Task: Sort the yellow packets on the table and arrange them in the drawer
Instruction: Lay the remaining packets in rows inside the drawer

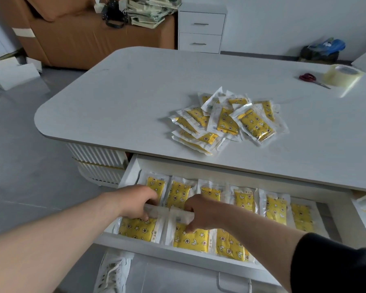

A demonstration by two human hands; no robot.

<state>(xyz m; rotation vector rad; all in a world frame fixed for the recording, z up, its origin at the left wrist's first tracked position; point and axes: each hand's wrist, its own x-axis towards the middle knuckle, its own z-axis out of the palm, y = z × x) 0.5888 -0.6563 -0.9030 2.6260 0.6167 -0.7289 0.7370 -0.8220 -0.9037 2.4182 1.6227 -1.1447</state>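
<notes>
A loose pile of several yellow star-patterned packets (226,121) in clear wrap lies on the white table (135,92). Below its front edge the white drawer (133,166) stands pulled out, with a back row of several packets (246,200) laid side by side. In the front row, my left hand (135,203) grips the top edge of the leftmost packet (136,229). My right hand (201,210) pinches the top of the second front packet (190,238). A third front packet (230,244) lies to its right.
Red-handled scissors (311,79) and a roll of clear tape (342,75) sit at the table's far right. A white two-drawer cabinet (201,28) and a brown sofa (82,39) with stacked papers stand behind. My white shoe (114,271) is under the drawer.
</notes>
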